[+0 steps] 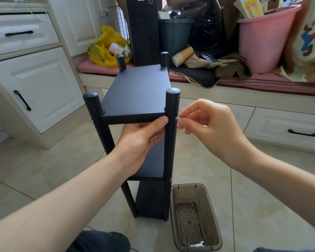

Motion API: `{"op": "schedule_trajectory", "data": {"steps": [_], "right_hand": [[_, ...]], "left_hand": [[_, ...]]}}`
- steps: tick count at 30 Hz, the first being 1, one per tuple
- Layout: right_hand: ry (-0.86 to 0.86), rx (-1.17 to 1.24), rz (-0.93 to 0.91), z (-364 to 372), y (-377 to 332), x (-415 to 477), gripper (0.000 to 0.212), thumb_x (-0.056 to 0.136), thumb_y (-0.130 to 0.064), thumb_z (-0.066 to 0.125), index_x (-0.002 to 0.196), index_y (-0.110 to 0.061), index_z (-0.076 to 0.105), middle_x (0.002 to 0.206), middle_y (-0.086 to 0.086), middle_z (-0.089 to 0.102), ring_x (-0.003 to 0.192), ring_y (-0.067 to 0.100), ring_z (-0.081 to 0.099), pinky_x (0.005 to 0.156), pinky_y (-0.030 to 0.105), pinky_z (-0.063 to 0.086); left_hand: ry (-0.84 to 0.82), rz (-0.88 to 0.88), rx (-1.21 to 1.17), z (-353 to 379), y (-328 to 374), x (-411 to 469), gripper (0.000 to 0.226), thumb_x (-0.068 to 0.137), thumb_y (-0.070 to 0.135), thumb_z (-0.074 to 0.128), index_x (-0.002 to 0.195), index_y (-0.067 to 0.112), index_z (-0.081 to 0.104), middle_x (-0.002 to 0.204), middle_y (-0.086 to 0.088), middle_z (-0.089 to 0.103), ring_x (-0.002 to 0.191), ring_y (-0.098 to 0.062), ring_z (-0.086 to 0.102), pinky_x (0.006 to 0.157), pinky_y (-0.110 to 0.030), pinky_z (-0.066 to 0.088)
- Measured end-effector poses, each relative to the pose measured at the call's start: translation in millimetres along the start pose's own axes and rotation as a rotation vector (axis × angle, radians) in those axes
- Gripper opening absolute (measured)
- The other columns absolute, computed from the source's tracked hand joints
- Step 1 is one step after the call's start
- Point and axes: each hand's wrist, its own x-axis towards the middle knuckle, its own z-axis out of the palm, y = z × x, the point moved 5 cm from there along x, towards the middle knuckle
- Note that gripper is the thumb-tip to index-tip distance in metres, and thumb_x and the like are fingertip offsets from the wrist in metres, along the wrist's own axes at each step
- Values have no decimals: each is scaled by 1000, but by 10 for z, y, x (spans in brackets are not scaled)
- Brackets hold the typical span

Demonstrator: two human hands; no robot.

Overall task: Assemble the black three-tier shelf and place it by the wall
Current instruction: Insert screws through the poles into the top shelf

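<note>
Shelf point(153, 164) stands on the floor point(253, 179), frame centre. Left hand point(142, 140) grip holds the top board point(135, 93); right hand point(207, 124) grip pinches a screw point(177, 118) at the post point(171, 106). Risk: if the board shifts, the screw may cross-thread or drop.

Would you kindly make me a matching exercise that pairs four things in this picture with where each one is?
Things
1. screw
2. brown tray
3. yellow bag
4. left hand

Places
A. on the pink cushion
B. gripping the shelf at its top board
C. pinched in the right hand
D. on the floor beside the shelf

Pairs: 1-C, 2-D, 3-A, 4-B
</note>
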Motion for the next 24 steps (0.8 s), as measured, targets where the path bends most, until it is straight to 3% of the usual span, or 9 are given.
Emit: {"op": "schedule_trajectory", "data": {"steps": [3,5,10,12,17,24], "right_hand": [[-93,360,268,62,88,-28,4,88,-9,72,87,-12,70,77,4,75,69,12,68,68,25,58],[-116,420,349,91,121,-42,2,89,-12,72,89,-12,70,78,3,75,71,10,68,67,23,58],[-27,42,53,29,23,12,15,85,-12,74,82,-25,67,75,-6,71,72,15,67,73,31,58],[-9,-106,-44,27,3,4,19,86,-17,74,82,-33,63,79,-12,68,74,10,64,72,28,52],[-16,20,-23,42,31,2,19,89,-8,71,82,-26,66,72,-6,73,72,13,72,76,39,61],[-28,88,57,33,69,14,13,87,-11,73,80,-20,69,69,-9,69,73,20,69,74,37,62]], "left_hand": [[7,-5,1,2,3,0,52,80,25,71,127,5,64,121,-13,73,113,-28,70,109,-49,48],[12,-5,3,-5,9,0,54,79,25,72,128,5,64,120,-12,73,113,-27,70,108,-49,48],[-1,3,3,-3,12,-4,48,80,25,71,123,6,66,119,-12,74,112,-28,70,107,-47,49],[-3,6,10,-3,12,-3,45,80,25,71,121,7,68,117,-11,74,112,-27,71,106,-46,50],[-12,15,35,0,4,0,46,81,26,70,122,6,67,117,-11,75,111,-27,71,107,-46,49],[-19,34,65,-21,12,5,29,80,27,71,107,18,73,112,-5,77,109,-21,72,96,-36,52]]}}
